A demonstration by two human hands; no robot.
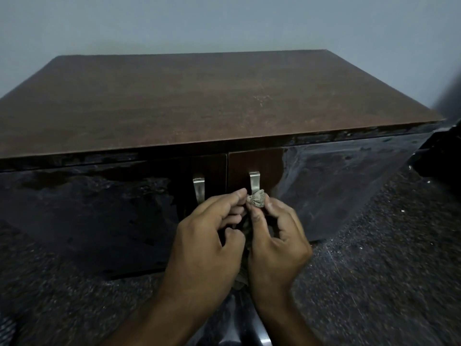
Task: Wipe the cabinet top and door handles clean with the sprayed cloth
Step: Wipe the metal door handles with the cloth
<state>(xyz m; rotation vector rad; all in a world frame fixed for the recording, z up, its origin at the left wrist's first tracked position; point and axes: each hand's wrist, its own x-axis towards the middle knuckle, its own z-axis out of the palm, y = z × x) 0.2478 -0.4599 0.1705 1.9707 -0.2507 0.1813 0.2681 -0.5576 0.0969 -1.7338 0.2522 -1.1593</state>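
Left hand and right hand meet in front of dark cabinet doors, both pinching small bunched cloth between fingertips. Cloth pressed against lower part of right door handle, rest of it hanging down between palms. Left door handle just beside left hand's fingers, partly hidden by them. Brown cabinet top above, against grey wall. Speckled dark floor below.

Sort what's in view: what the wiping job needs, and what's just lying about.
Job:
- cloth, pinched by left hand and right hand
- cabinet top
- left handle
- right handle

Lying about:
- white scraps on the floor
- dark object at right, unclear
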